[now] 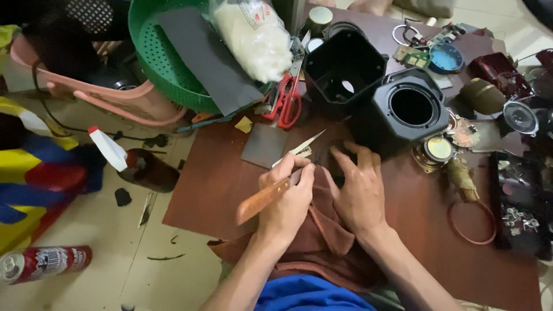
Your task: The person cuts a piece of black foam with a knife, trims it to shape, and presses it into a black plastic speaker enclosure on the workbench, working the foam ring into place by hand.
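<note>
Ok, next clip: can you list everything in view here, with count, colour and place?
knife: 1, wooden handle, in the left hand, blade toward table centre
black speaker housings: 2, black, table top centre
scissors: 1, red handles, left of the housings
green basket: 1, green, top left, holding a dark sheet
plastic bag: 1, clear with white filling, on the basket edge
grey sheet: 1, grey, on the table above the hands
brown cloth: 1, brown, under the hands
ring: 1, reddish, table right
spray bottle: 1, brown with white nozzle, on the floor left
can: 1, red, floor bottom left
table: 1, reddish brown
left hand: gripping the knife
right hand: flat on a dark piece
</note>
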